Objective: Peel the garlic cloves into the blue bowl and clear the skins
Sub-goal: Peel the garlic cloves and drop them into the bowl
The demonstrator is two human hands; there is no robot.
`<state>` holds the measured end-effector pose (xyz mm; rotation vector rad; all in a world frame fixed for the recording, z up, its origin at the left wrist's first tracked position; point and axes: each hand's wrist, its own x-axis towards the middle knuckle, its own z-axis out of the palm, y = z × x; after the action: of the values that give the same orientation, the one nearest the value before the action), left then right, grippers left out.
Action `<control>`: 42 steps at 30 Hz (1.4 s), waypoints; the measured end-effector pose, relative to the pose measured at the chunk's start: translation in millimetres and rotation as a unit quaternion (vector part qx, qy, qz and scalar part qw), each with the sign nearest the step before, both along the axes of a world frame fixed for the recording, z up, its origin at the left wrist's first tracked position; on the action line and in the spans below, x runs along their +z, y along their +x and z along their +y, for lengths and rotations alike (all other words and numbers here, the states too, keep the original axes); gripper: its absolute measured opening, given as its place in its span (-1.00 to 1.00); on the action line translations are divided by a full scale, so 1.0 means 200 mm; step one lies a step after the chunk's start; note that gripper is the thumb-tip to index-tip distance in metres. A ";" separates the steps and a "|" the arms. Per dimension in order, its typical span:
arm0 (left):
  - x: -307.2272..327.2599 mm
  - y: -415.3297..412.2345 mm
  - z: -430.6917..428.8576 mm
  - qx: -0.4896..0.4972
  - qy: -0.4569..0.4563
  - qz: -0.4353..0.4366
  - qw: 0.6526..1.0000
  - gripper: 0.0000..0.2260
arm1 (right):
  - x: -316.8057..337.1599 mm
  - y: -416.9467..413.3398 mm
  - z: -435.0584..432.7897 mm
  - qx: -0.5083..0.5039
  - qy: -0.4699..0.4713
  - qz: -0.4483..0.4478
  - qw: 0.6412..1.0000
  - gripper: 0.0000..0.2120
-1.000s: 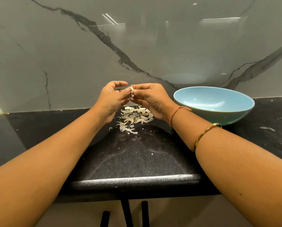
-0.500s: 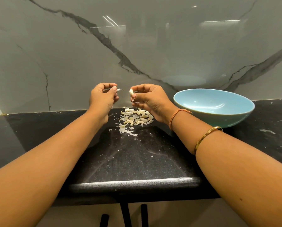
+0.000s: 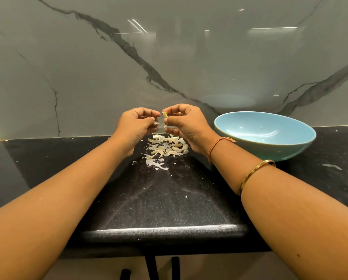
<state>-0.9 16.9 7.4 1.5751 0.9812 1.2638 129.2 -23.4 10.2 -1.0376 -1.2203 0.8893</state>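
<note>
Pale blue bowl (image 3: 280, 150) on the black speckled counter (image 3: 169, 199), to the right of the right hand (image 3: 186, 123) and apart from it, a few tiny specks inside. Raised above the counter, a garlic clove (image 3: 165, 114) pinched in the curled fingertips of the right hand, with the left hand (image 3: 137, 124) just beside it, fingers curled and nipping a thin scrap of skin (image 3: 155, 123). Directly below, a loose heap of skins and garlic pieces (image 3: 165, 148) on the counter, near the bowl but not touching; round the right wrist an orange thread (image 3: 215, 147), further up the forearm a gold bangle (image 3: 255, 174).
</note>
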 end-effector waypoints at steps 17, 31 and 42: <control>0.02 0.00 -0.04 -0.064 -0.039 -0.106 0.992 -0.91 | -0.02 0.00 0.02 -0.063 0.041 -0.109 0.991 -0.89; 0.04 0.00 -0.04 -0.108 -0.170 -0.211 0.956 -0.83 | -0.03 0.01 0.02 -0.020 0.043 -0.045 0.998 -0.78; 0.04 0.02 -0.04 -0.071 -0.123 -0.168 0.975 -0.79 | 0.00 0.00 0.00 0.029 0.012 0.057 0.998 -0.82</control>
<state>3.3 9.7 14.5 1.1716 0.7610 1.2084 129.5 -23.6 9.7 -0.9246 -1.1674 0.9639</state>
